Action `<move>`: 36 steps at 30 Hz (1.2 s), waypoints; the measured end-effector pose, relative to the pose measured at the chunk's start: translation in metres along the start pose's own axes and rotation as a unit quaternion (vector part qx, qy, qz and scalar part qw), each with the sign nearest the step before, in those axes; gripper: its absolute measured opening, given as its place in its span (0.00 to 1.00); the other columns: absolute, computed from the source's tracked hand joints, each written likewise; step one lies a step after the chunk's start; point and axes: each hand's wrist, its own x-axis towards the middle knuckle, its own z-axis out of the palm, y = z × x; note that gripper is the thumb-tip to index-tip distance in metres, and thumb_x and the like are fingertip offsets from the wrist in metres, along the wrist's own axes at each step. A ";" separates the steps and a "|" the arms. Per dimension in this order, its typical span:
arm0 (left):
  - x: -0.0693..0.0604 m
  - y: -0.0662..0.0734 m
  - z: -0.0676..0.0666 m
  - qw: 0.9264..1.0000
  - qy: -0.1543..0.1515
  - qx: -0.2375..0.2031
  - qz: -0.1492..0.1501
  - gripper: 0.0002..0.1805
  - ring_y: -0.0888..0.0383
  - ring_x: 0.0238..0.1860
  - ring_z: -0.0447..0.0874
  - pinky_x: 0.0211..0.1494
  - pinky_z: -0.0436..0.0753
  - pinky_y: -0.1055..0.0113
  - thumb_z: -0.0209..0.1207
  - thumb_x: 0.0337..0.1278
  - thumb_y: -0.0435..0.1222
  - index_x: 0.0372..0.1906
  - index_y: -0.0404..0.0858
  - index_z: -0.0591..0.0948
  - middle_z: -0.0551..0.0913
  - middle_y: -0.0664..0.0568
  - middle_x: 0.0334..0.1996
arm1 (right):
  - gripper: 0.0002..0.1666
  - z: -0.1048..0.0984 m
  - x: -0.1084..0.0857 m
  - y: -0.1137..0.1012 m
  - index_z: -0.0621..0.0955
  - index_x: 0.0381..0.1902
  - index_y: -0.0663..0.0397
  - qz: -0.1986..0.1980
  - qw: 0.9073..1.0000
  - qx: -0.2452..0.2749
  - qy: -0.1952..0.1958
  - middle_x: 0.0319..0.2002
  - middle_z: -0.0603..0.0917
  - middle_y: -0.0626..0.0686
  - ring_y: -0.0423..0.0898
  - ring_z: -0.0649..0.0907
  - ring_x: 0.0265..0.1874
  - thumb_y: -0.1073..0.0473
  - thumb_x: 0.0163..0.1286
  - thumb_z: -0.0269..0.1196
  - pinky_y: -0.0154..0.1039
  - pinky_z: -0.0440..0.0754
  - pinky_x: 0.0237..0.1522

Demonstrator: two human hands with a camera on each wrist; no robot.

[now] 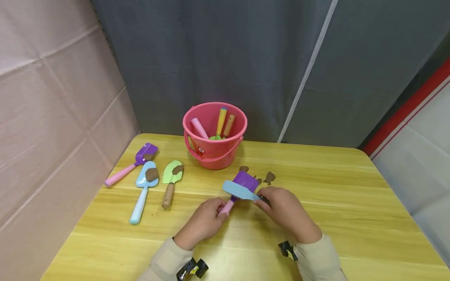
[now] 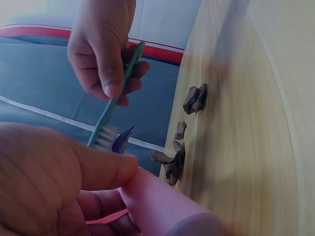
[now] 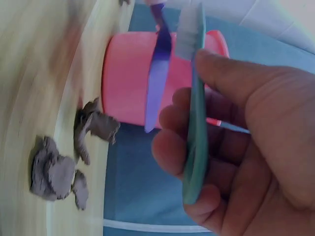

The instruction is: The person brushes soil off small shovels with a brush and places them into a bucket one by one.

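My left hand [image 1: 204,219] grips the pink handle of a toy shovel [image 1: 247,180] with a purple blade. The blade is raised off the table in the wrist views. In my right hand [image 1: 286,208] is a blue-green brush [image 3: 198,128] with white bristles, held between thumb and curled fingers. Its head lies across the shovel near the neck in the head view; whether the bristles touch the shovel I cannot tell. Brown clay-like pieces [image 3: 55,172] lie on the tabletop below the shovel, several of them partly hidden by the blade in the head view.
A pink bucket [image 1: 219,152] with several tool handles inside stands at the back. On the left lie a purple shovel [image 1: 121,174], a blue shovel [image 1: 140,205] and a green trowel [image 1: 168,195], each with brown lumps on its blade. A grey curtain [image 1: 228,58] hangs behind the table.
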 end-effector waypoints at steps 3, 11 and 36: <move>0.000 0.001 -0.001 1.000 0.002 0.003 -0.004 0.04 0.58 0.31 0.71 0.33 0.72 0.65 0.61 0.65 0.34 0.39 0.37 0.80 0.74 0.54 0.29 | 0.08 0.000 0.002 0.006 0.80 0.30 0.48 0.030 0.999 -0.008 0.010 0.21 0.72 0.40 0.38 0.69 0.19 0.55 0.66 0.69 0.36 0.69 0.24; -0.002 0.002 -0.004 1.000 0.001 0.006 -0.006 0.06 0.58 0.31 0.71 0.32 0.72 0.65 0.62 0.65 0.34 0.42 0.36 0.81 0.74 0.54 0.30 | 0.08 -0.004 0.009 0.034 0.81 0.32 0.53 0.121 0.992 0.007 0.031 0.19 0.72 0.46 0.43 0.68 0.17 0.56 0.70 0.65 0.39 0.64 0.20; 0.044 0.088 -0.189 0.945 0.316 -0.011 0.085 0.15 0.53 0.28 0.73 0.27 0.76 0.66 0.61 0.66 0.48 0.42 0.39 0.82 0.80 0.48 0.32 | 0.10 -0.001 -0.001 0.042 0.83 0.35 0.57 0.158 0.985 0.038 0.050 0.17 0.71 0.47 0.42 0.65 0.14 0.56 0.72 0.64 0.37 0.61 0.18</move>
